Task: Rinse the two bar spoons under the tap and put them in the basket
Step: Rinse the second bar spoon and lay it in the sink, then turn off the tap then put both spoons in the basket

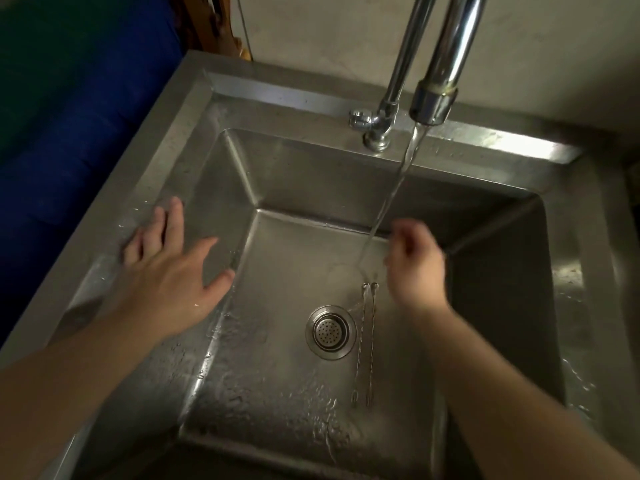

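Observation:
Two thin twisted-stem bar spoons (364, 344) lie side by side on the wet floor of the steel sink (214, 174), just right of the drain (330, 331). The tap (440, 81) runs, and its stream lands on the sink floor near the spoons' upper ends. My right hand (415, 268) hovers above the spoons beside the stream, fingers loosely curled, holding nothing. My left hand (169, 271) is spread flat, fingers apart, over the sink's left rim and wall. No basket is in view.
A tap lever (360, 119) sits at the tap's base on the back rim. A plain wall stands behind the sink. A blue surface (69, 133) lies to the left of the counter. Water drops cover the rims.

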Tool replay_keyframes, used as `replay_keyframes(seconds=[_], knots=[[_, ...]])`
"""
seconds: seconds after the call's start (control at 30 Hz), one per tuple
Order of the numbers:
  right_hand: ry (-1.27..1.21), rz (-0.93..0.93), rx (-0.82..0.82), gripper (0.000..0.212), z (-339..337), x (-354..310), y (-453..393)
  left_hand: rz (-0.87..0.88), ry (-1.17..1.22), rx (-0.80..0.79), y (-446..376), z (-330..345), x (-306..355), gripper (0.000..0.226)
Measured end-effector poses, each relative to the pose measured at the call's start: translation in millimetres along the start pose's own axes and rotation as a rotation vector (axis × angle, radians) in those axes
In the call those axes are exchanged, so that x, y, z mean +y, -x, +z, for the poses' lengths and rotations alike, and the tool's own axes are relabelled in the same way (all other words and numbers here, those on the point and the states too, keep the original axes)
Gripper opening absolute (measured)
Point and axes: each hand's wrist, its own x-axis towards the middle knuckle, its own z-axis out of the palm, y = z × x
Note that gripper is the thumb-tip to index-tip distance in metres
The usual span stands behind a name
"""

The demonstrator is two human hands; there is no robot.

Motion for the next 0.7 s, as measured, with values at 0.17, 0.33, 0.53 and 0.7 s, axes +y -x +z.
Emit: replay_keyframes(seconds=[0.17, 0.33, 0.53, 0.7], knots=[[0.088, -0.362, -0.204, 0.039, -27, -86, -76, 0.009, -0.028, 0.006, 0, 1, -1, 0.077], [0.368, -0.452, -0.449, 0.073, -19, -109, -102, 0.002, -0.005, 0.007, 0, 1, 1, 0.073], [0.294, -0.388, -0.481, 0.081, -10, -103, -103, 0.008, -0.018, 0.008, 0, 0, 1, 0.070], [0.184, -0.368, -0.455, 0.081, -5, -88, -83, 0.012, -0.031, 0.004, 0, 0, 1, 0.072]])
